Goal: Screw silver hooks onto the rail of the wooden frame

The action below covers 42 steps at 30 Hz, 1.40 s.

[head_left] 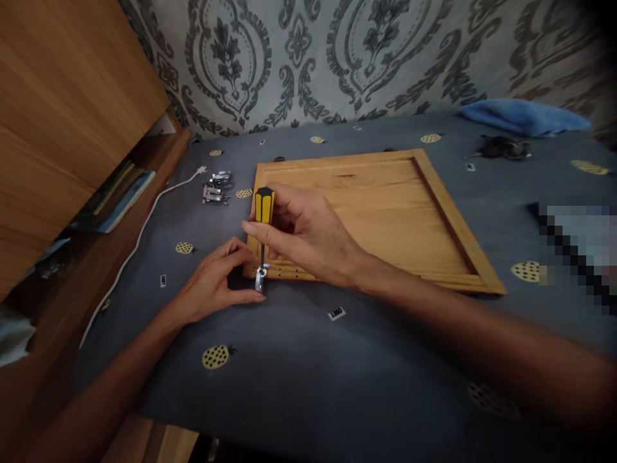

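A wooden door panel [385, 212] lies flat on a grey sheet printed with yellow pineapples. My right hand [303, 235] is closed around a screwdriver with a yellow and black handle [264, 206], held upright with its tip at the panel's near left corner. My left hand [216, 283] pinches a small metal hinge [261, 278] against that corner, directly under the screwdriver tip.
More metal hinges [216, 188] lie on the sheet left of the panel, beside a white cable [144, 231]. A wooden shelf unit [72, 128] with books stands at the left. A blue cloth [523, 117] and a dark object [504, 148] lie at the far right.
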{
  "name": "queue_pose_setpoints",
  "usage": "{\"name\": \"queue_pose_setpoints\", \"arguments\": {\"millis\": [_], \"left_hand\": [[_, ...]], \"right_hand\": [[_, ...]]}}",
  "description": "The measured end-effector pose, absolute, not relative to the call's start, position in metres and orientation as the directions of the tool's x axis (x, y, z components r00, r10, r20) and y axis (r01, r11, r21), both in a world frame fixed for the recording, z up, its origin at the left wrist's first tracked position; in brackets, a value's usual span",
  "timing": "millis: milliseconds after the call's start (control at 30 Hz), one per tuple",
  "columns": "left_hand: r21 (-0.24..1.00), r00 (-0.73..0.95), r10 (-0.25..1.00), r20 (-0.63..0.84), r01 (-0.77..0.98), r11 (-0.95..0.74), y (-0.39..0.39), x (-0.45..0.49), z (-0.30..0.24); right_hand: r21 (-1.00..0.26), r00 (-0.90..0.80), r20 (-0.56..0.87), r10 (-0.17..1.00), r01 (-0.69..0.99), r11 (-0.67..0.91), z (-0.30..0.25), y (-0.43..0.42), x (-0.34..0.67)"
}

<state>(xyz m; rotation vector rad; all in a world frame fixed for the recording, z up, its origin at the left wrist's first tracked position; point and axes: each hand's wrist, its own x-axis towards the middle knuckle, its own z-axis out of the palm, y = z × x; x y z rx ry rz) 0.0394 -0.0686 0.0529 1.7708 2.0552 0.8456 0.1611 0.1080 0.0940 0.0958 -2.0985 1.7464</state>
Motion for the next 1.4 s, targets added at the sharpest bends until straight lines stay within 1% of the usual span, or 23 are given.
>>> {"name": "queue_pose_setpoints", "arguments": {"millis": [300,433,567,667,867,1000,1167,1300,1400], "left_hand": [[0.592,-0.197,0.966,0.166,0.803,0.062,-0.068,0.039,0.052],[0.582,-0.18,0.964,0.197,0.813,0.033,-0.069,0.039,0.052],[0.579,-0.185,0.965,0.187,0.814,0.044,-0.069,0.039,0.052],[0.576,-0.185,0.963,0.196,0.817,0.04,-0.068,0.039,0.052],[0.536,-0.183,0.96,0.214,0.843,0.042,-0.069,0.039,0.05],[0.511,-0.21,0.951,0.229,0.857,0.066,-0.07,0.039,0.048],[0.515,-0.195,0.95,0.246,0.856,0.043,-0.07,0.038,0.047],[0.523,-0.188,0.953,0.237,0.851,0.037,-0.07,0.039,0.049],[0.561,-0.192,0.962,0.194,0.826,0.051,-0.069,0.04,0.053]], "right_hand": [[-0.925,-0.919,0.347,0.186,-0.302,0.232,0.092,0.107,0.16],[-0.913,-0.938,0.332,0.102,-0.292,0.285,0.099,0.11,0.163],[-0.887,-0.953,0.303,0.007,-0.279,0.369,0.107,0.115,0.166],[-0.85,-0.943,0.332,-0.02,-0.309,0.427,0.108,0.117,0.166],[-0.748,-0.868,0.496,-0.013,-0.435,0.502,0.1,0.113,0.163],[-0.708,-0.829,0.559,-0.013,-0.485,0.514,0.097,0.109,0.162],[-0.706,-0.818,0.575,0.038,-0.472,0.528,0.095,0.107,0.161],[-0.74,-0.839,0.539,0.067,-0.434,0.514,0.094,0.107,0.16],[-0.778,-0.834,0.529,0.159,-0.4,0.485,0.095,0.108,0.159]]}}
